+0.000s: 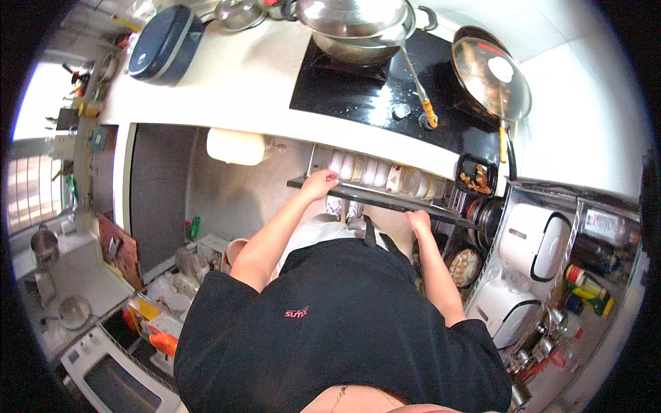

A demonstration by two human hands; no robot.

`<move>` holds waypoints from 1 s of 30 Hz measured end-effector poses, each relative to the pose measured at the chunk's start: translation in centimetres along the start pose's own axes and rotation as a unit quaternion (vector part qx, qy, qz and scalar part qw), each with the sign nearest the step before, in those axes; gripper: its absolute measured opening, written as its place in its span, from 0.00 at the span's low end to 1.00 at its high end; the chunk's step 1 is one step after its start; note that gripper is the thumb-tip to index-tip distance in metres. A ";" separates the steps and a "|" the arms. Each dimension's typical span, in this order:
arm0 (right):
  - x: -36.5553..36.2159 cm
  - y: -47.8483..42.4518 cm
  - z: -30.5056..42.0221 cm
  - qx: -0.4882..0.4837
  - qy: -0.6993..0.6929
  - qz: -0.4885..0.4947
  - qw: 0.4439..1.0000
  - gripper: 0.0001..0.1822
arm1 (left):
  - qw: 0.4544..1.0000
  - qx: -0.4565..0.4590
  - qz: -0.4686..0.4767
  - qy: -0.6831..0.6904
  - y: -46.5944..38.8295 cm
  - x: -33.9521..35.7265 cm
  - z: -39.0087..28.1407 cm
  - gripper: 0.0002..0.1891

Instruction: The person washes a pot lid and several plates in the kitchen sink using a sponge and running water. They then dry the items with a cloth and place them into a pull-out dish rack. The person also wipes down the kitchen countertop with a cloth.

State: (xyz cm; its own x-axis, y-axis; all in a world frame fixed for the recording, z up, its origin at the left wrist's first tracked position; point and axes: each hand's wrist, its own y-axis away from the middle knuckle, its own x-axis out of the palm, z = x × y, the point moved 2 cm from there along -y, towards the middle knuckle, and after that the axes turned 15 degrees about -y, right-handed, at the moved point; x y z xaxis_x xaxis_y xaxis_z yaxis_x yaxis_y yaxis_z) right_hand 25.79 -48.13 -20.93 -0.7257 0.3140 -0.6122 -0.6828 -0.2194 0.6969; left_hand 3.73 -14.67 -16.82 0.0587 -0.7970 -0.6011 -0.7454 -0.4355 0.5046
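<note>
A pull-out drawer with a dark front [377, 199] stands out from under the counter, in front of my body. Rows of pale, rounded dishes, apparently bowls and cups [372, 171], fill its rack. My left hand [321, 185] is at the drawer's left part, fingers bent over the top edge near the white dishes. My right hand [418, 222] is curled at the outer side of the drawer front, towards its right end. Whether its fingers grip the edge cannot be made out.
A lidded steel wok [356, 44] stands on the black cooktop [372, 93], with a yellow-handled ladle [418, 88]. A glass-lidded pan [490, 77] is at right, above a black tray of food scraps [476, 175]. A wire rack holds white bins [534, 242]. A blue appliance [165, 46] sits at left.
</note>
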 end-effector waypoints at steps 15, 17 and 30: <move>7.7 0.7 25.4 -0.143 -0.220 0.349 0.900 0.12 | 0.918 -0.116 -0.083 0.369 8.8 -6.1 6.7 0.21; 10.8 3.1 29.5 -0.143 -0.229 0.372 0.888 0.12 | 0.892 -0.130 -0.141 0.409 10.0 -8.3 8.7 0.20; 35.9 16.8 52.4 -0.133 -0.107 0.483 0.859 0.15 | 0.823 -0.199 -0.320 0.424 25.4 -24.6 37.4 0.19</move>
State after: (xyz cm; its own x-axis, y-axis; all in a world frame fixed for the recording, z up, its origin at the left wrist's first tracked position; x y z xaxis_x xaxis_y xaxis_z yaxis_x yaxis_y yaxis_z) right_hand -7.32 7.90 -11.61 -0.9517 0.0239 0.3061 0.2130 -0.6669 0.7141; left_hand -41.46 9.54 -12.35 0.9235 -0.2832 -0.2589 -0.1148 -0.8479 0.5176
